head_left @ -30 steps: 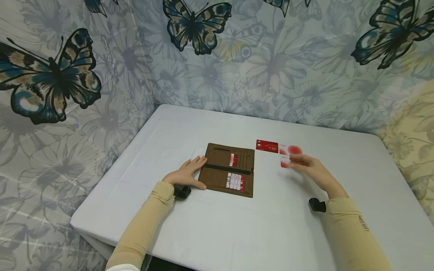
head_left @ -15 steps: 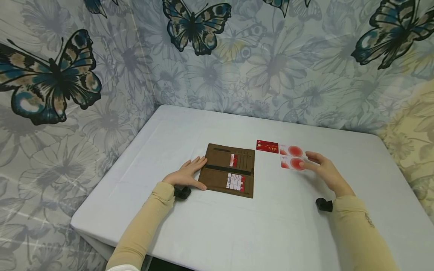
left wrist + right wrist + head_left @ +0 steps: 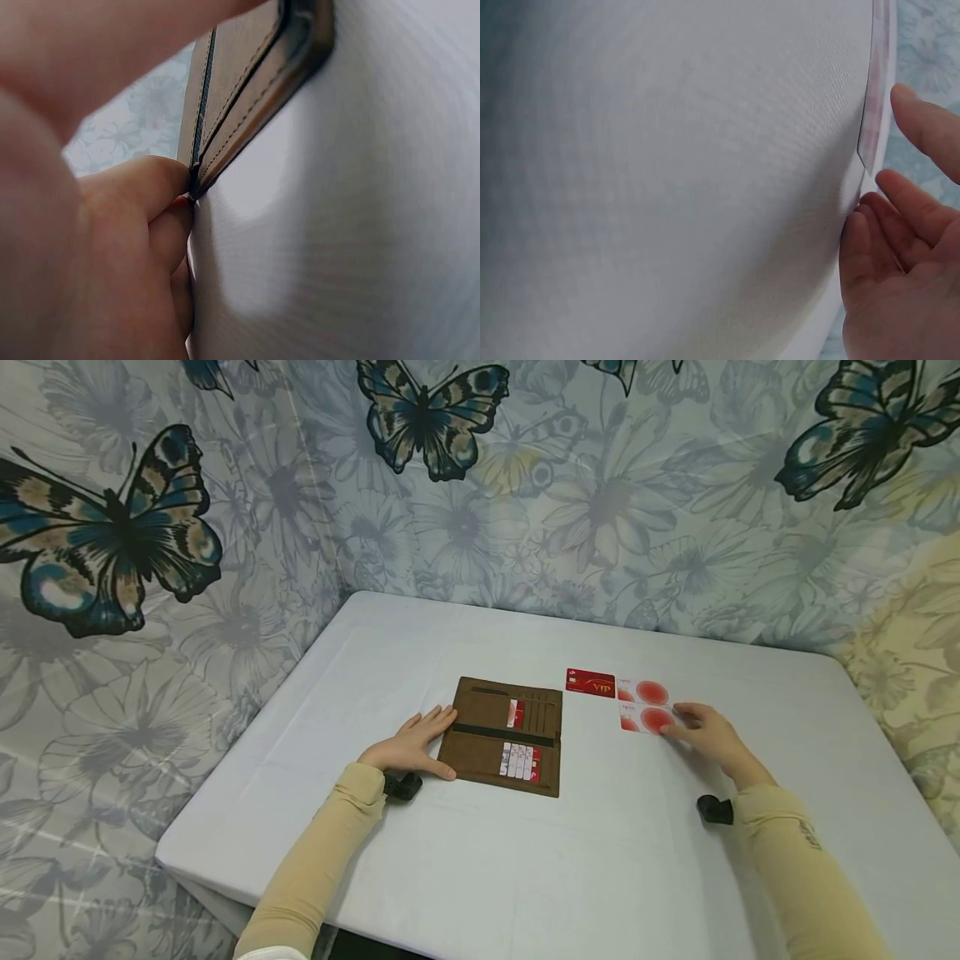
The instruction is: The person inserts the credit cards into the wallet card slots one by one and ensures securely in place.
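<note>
A brown wallet [image 3: 472, 760] lies open on the white table, cards showing in both halves. My left hand [image 3: 407, 747] rests spread at its left edge, thumb at the lower corner. In the left wrist view the fingertips touch the stitched edge of the wallet [image 3: 236, 75]. Right of the wallet lie a red VIP card [image 3: 590, 683] and two white-and-red cards, the upper card [image 3: 643, 692] just behind the lower card [image 3: 639, 718]. My right hand [image 3: 712, 743] is at the right end of the lower card, thumb and fingers apart around its corner [image 3: 871, 135].
The white-covered table [image 3: 480, 877] has its back edge close to a butterfly-print wall covering [image 3: 465, 527]. Black wrist cameras sit under both wrists, the left camera [image 3: 403, 787] near the wallet and the right camera [image 3: 715, 810] over the cloth.
My right hand has drawn back to the right from over the lower white-and-red card, uncovering its red circle, then lowered slightly toward its right end. My left hand and the wallet stay put.
</note>
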A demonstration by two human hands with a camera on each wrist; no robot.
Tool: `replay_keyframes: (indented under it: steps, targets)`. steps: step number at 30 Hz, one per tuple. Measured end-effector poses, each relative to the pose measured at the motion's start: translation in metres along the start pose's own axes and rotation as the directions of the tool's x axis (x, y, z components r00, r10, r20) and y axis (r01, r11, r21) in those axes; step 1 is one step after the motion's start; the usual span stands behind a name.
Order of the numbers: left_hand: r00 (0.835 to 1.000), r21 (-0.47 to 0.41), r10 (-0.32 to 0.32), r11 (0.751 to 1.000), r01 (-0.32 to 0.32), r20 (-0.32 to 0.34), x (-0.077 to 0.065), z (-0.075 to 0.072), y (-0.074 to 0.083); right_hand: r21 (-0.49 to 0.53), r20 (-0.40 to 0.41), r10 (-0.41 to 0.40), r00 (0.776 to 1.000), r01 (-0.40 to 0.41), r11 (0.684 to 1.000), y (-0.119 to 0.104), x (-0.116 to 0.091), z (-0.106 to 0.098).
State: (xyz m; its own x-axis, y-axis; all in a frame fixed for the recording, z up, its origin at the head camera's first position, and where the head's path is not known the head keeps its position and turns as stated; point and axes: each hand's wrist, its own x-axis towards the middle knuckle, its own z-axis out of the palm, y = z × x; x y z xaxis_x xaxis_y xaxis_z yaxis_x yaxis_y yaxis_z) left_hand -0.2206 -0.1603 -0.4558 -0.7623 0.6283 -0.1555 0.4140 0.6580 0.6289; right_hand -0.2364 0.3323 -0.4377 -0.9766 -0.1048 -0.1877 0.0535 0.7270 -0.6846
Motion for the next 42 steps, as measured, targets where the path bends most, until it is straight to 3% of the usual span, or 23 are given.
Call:
replay_keyframes:
  steps: [11, 22, 31, 42]
  targets:
    - [1.0, -0.008, 0.001, 1.0, -0.001, -0.003, -0.001, -0.002, 0.0, -0.132, -0.039, -0.085, 0.996, 0.079, 0.988, -0.001, 0.003, 0.005]
    - [1.0, -0.021, 0.003, 1.0, -0.003, -0.001, -0.001, -0.002, 0.0, -0.089, -0.013, -0.042, 0.999, 0.041, 0.995, -0.002, 0.004, 0.004]
    - [1.0, -0.034, 0.005, 0.999, -0.005, 0.0, -0.002, -0.001, 0.0, -0.108, -0.021, -0.063, 0.998, 0.06, 0.992, -0.009, 0.002, 0.004]
    - [1.0, -0.021, -0.003, 1.0, 0.003, 0.014, -0.001, -0.001, 0.0, -0.027, -0.031, -0.013, 0.999, 0.012, 1.0, -0.012, -0.005, 0.006]
